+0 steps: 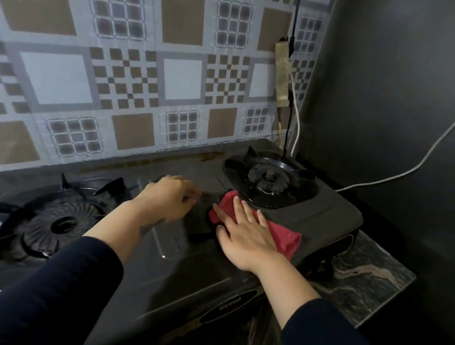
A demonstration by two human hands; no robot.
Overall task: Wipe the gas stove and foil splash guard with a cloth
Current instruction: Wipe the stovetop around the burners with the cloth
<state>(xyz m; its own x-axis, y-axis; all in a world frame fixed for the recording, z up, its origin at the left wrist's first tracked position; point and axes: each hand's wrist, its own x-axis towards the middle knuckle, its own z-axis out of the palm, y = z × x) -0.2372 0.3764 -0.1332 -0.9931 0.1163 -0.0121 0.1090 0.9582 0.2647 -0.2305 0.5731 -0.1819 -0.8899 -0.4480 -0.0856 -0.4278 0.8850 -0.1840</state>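
Note:
A black two-burner gas stove [328, 213] stands on a marbled counter. My right hand [244, 233] lies flat, fingers spread, pressing a red cloth [284, 237] onto the stove top between the burners. My left hand [169, 196] rests on the stove's middle just left of the cloth, fingers curled and blurred; whether it holds anything cannot be seen. The patterned foil splash guard [134, 77] covers the wall behind the stove. Brown stains show along the stove's back edge below the foil.
The left burner grate [46, 223] and right burner grate [269, 175] flank my hands. A power strip [282, 74] with a white cable [427, 153] hangs at the foil's right edge. A dark wall rises on the right. The marbled counter [366, 279] ends beyond the stove's right side.

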